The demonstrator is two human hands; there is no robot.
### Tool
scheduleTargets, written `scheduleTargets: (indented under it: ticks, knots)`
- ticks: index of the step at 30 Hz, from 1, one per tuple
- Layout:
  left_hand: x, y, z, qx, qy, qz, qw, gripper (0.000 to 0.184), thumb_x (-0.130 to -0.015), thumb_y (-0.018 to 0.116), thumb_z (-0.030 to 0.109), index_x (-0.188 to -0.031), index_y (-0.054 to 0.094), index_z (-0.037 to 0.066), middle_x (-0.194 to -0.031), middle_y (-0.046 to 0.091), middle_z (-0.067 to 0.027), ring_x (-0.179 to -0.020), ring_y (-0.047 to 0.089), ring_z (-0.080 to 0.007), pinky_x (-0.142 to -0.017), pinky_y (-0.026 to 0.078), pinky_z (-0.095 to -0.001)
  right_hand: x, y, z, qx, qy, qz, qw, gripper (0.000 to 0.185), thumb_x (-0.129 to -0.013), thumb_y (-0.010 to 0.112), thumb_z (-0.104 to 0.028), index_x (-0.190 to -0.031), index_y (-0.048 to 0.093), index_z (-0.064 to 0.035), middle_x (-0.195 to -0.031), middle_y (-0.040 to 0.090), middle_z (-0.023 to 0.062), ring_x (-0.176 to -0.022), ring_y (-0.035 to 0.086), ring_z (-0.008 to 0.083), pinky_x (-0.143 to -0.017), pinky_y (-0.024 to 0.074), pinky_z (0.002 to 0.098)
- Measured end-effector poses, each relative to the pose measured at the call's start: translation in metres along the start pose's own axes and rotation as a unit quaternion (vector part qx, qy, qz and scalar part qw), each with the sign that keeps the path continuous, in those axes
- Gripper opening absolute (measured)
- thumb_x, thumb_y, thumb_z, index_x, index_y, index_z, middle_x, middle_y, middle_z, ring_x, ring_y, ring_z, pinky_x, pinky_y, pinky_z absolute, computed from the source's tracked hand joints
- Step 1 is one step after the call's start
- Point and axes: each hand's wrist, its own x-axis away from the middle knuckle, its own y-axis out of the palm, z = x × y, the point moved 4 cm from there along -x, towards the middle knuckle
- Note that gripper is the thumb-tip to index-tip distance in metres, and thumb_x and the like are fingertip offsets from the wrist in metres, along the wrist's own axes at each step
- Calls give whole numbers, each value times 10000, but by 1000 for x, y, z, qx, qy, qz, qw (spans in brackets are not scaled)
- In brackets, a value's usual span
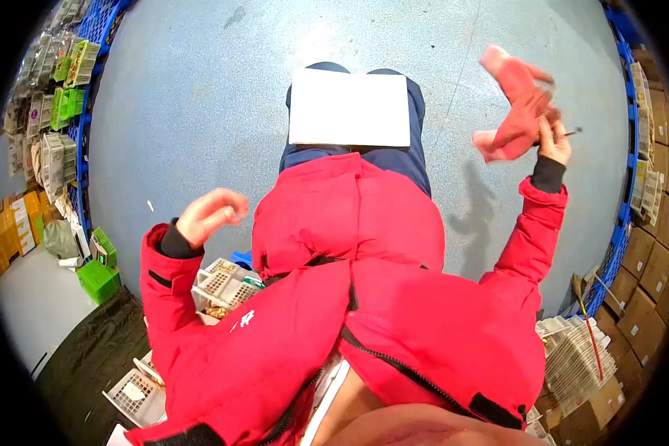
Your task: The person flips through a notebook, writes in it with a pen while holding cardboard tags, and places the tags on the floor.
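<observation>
My right hand [554, 139] is held out to the side, closed on soft pink-red socks [522, 111] with paler ends, which hang spread above the floor and look blurred. A thin dark stick, perhaps a pen [574, 132], pokes out of the same hand. On the other side, my left hand [214, 215] hovers in the air near my hip, its fingers loosely bent and the thumb apart, with nothing visible in it. Across my thighs lies a flat white pad or board [349, 108], touched by neither hand.
White perforated baskets [227, 286] stand beside my left hip. Blue racks with bins [67, 108] line the left side. To the right are another blue rack [623, 178], cardboard boxes [641, 323], stacked white baskets [576, 357] and a thin red stick [595, 348].
</observation>
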Motion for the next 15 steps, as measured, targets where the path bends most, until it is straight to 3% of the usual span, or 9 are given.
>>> scheduleTargets:
  ticks: [1,2,4,6,8,10,12,13,15]
  knots:
    - [9,16,-12,-93,-46,-81,991,299,-916,534,248,-1139,528,48,-1044,620,-143,-946,609,-215,-817,487,-367,9,-14,45,51,96,-53,993,300,-852,658,-131,-1126,600,-24,-868,632,29,-720,545,63,-594,426,198]
    - [18,35,-21,-185,-90,-163,965,278,-906,544,254,-1092,543,47,-939,647,-145,-855,633,-205,-765,500,-346,19,-26,89,180,136,-38,974,402,-805,717,-218,-1130,591,-18,-806,627,26,-662,544,76,-586,432,210]
    - [26,97,-8,-294,-10,-272,916,231,-856,564,216,-1025,557,60,-776,633,-161,-737,646,-254,-661,512,-350,41,-18,105,259,143,-24,955,450,-762,745,-335,-1061,628,-19,-711,578,-9,-597,510,83,-556,422,239]
    - [29,127,-8,-454,-30,-127,881,198,-814,576,208,-945,562,60,-744,605,-188,-733,632,-321,-627,507,-399,38,-12,111,297,139,-3,945,369,-834,682,-299,-1071,629,-21,-667,545,-10,-570,487,70,-533,384,223]
    - [25,130,-9,-458,22,73,886,195,-789,585,192,-927,544,59,-713,571,-178,-676,602,-361,-599,483,-470,30,10,99,194,124,-41,972,346,-842,668,-295,-1051,636,-21,-690,547,-12,-587,490,70,-538,391,231]
    - [27,136,-26,-497,3,148,855,212,-771,609,142,-936,518,46,-806,557,-186,-742,590,-367,-633,479,-460,24,37,71,119,100,-91,984,286,-881,618,-258,-1046,641,-26,-683,542,-15,-597,490,66,-547,394,225]
    - [31,142,12,-440,69,227,866,276,-744,636,88,-975,496,28,-894,524,-190,-819,565,-362,-672,468,-442,20,60,39,108,84,-112,984,277,-886,610,-253,-1048,642,-31,-682,538,-15,-605,490,65,-556,395,223]
    - [36,141,-1,-448,22,222,866,413,-713,660,46,-1080,473,15,-1030,490,-209,-935,537,-380,-758,460,-429,18,69,32,86,72,-115,987,275,-887,610,-255,-1048,643,-34,-678,534,-14,-610,487,64,-559,391,219]
    - [41,152,4,-454,72,294,838,480,-700,671,34,-1131,462,11,-1077,478,-221,-982,519,-396,-806,453,-429,17,86,10,61,57,-135,987,268,-891,605,-249,-1049,644,-36,-683,539,-11,-611,488,64,-561,391,216]
